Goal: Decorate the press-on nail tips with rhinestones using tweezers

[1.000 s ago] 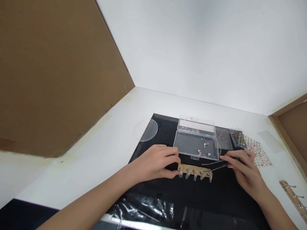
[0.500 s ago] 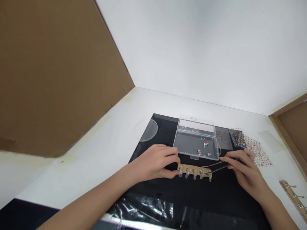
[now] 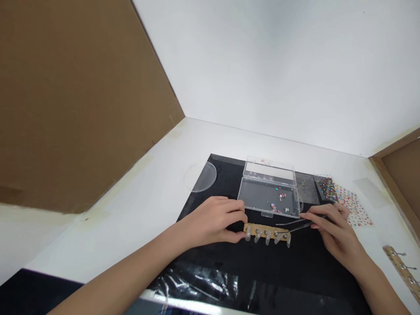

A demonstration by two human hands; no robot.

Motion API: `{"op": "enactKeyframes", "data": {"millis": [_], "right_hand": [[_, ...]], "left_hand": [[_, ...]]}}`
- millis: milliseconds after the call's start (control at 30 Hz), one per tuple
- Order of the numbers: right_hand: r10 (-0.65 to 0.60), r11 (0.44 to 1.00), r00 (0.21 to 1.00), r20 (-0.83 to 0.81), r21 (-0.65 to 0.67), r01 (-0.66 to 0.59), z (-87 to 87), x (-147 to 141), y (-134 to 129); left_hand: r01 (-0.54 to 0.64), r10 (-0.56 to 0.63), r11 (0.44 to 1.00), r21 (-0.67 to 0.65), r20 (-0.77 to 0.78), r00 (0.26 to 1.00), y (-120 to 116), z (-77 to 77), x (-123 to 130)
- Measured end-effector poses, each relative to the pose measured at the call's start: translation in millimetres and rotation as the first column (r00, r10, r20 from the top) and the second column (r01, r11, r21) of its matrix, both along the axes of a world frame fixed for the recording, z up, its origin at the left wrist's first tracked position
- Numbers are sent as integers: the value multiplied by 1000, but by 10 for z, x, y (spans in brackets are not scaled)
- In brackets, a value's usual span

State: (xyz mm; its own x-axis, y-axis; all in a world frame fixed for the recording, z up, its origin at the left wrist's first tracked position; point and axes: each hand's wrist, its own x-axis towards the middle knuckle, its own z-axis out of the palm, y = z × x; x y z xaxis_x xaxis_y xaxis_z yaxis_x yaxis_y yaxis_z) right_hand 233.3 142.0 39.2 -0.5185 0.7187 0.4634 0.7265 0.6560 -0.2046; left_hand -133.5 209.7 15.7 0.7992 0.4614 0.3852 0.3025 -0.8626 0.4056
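My left hand pinches the left end of a tan strip that carries several clear false nail tips in a row. In my right hand is a pair of metal tweezers, its prongs apart and pointing left. One prong reaches the nail tips near the strip's right end; the other passes just above the strip. Whether anything sits at the tweezers' points is too small to tell. Behind the strip lies an open clear plastic case with small colourful flower-like decorations inside.
A clear round lid lies at the black mat's left edge. Sticker sheets with coloured dots are to the right. Another tan strip with metal clips lies far right. A brown board stands on the left.
The tweezers' lower prong has shifted slightly up and left over the nail tips near the strip's right end. Both hands keep their hold; the whole view has moved very slightly.
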Motion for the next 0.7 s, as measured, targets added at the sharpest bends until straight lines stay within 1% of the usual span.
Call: {"op": "enactKeyframes", "data": {"millis": [267, 533, 700], "right_hand": [[22, 999, 999, -30, -26, -23, 40, 27, -10], [-11, 1000, 1000, -18, 24, 11, 33, 4, -12], [57, 998, 998, -9, 9, -57, 35, -16, 2]], "left_hand": [[-8, 8, 1000, -5, -13, 1000, -4, -21, 1], [-6, 6, 1000, 3, -13, 1000, 1, -27, -5], [-8, 8, 1000, 3, 7, 1000, -2, -34, 6]]}}
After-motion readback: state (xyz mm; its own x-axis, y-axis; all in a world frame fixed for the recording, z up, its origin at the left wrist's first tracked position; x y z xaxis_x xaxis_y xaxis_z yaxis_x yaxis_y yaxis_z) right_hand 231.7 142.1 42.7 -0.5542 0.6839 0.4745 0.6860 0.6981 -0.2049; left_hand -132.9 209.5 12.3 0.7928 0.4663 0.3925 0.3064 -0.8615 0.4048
